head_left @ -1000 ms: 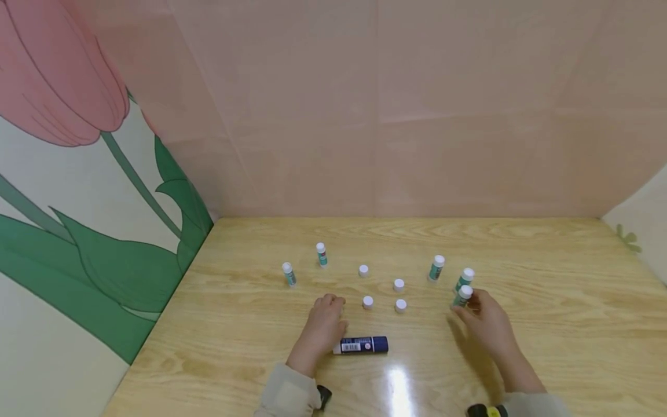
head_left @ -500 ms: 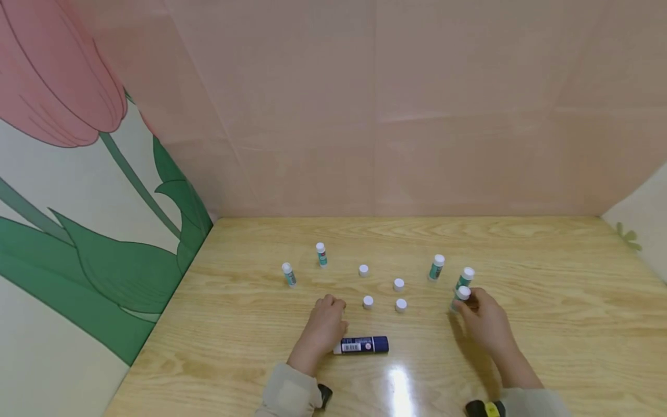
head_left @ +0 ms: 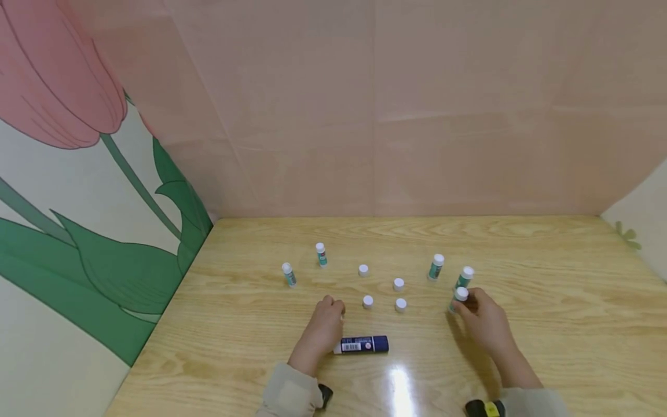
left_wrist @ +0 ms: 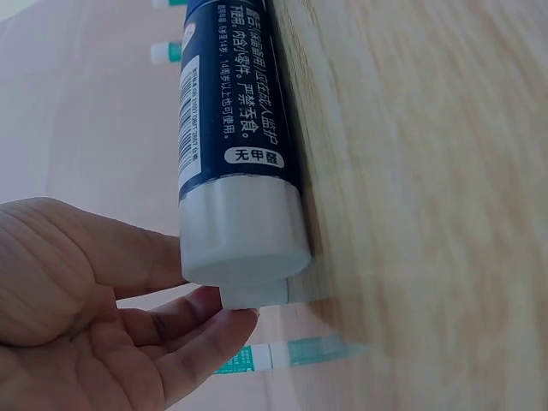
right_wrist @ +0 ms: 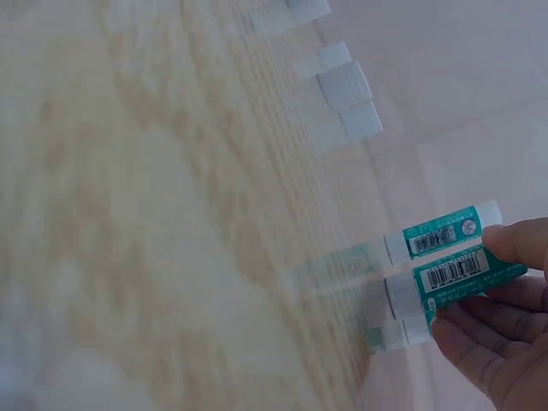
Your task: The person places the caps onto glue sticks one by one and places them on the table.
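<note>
Glue stick (right_wrist: 471,278) with green barcode label (right_wrist: 456,270)

A person wears long sleeves of pale beige cloth, the left sleeve (head_left: 290,389) ending in a broad, softly creased cuff with a lighter, squarish area on its fabric, the right sleeve (head_left: 534,402) looking slightly greyer and running out of the lower edge of the head view. A small black device (head_left: 325,396) shows beside the left cuff, partly hidden, while a rounded black device with a yellow block (head_left: 484,409) sits at the right; the left hand (head_left: 323,327) and right hand (head_left: 488,321) are bare.
</note>
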{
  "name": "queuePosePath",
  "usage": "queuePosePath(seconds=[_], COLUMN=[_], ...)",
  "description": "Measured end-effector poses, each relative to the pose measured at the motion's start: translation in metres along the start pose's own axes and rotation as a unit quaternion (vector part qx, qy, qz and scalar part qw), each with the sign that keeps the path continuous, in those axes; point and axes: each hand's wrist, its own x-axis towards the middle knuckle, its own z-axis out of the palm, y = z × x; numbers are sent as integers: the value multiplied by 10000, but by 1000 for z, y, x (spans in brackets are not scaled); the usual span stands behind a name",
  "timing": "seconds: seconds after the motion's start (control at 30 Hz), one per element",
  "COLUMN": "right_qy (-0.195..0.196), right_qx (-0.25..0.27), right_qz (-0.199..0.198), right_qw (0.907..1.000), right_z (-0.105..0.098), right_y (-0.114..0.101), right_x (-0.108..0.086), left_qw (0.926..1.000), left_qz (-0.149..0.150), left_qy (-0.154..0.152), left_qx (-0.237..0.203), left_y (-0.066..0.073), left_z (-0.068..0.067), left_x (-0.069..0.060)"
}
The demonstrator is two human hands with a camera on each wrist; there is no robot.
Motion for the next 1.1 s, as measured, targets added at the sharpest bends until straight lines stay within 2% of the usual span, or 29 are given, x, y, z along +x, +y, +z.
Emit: queuePosePath(seconds=[0.27,0.5,0.6,0.8,0.97,1.1], right_qy=[137,126,105,199,322,432], right_qx=[157,124,149,212,243,247], right_qz=[-15,41,93,47,-223,-407], right_qw=[9998,9998,9998,9996,9989,9979], right_z=[-1,-2,-2,-2,-2,-2], right_y=[-3,-7,-8,-11,-13,-15], right_x=[-2,-5,-7,-9,-13,-15], left_qw=[9999,9997,9997,9999,9997,9980], left_qz=[152,23,13,97,84,177], left_qy=[-25,-239,-237,23,201,504], left_qx=[49,52,76,32,-85,-347], left_y=[-2,-1,-1,0,2,4], left_z=[2,2,2,0,-2,-5], left_x=[-2,-3,-3,-3,-7,-9])
